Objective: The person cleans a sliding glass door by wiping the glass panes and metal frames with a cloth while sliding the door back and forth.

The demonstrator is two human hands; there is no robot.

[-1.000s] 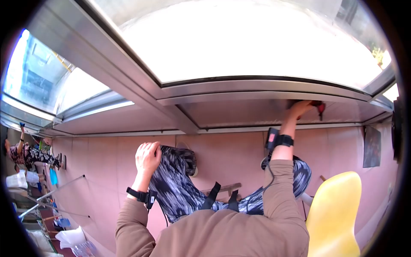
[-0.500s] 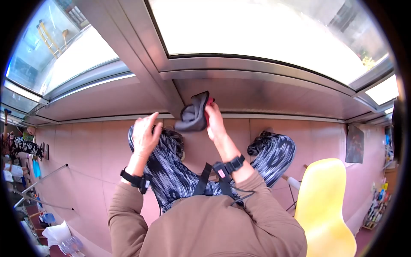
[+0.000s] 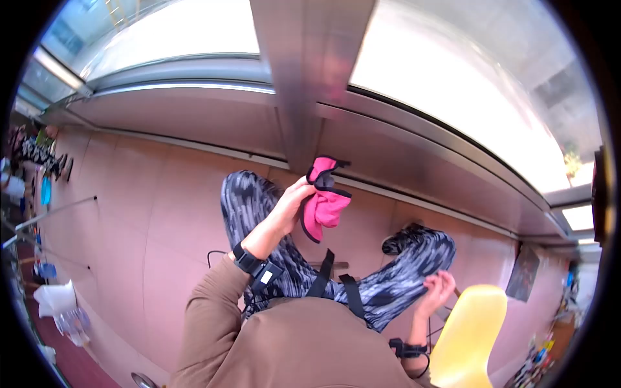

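Observation:
A pink cloth [image 3: 325,210] with black edging and a grey side hangs in front of the lower door panel. My left hand [image 3: 292,202] pinches it near its upper left part, above my left knee. Over by my right knee, beside the yellow chair, is my right hand [image 3: 440,288], its fingers slightly curled and apart with nothing in them. The metal door frame post [image 3: 309,71] rises just beyond the cloth.
A yellow chair [image 3: 471,336] stands at my right. Glass panes over metal panels [image 3: 414,152] run across the front. A dark mat [image 3: 522,275] lies at the right. At the far left are another person's legs [image 3: 42,154], a metal rack [image 3: 55,213] and a white bin [image 3: 55,299].
The cloth has passed from my right hand to my left and now shows its pink side. My right hand has drawn back to my right knee. The view has turned.

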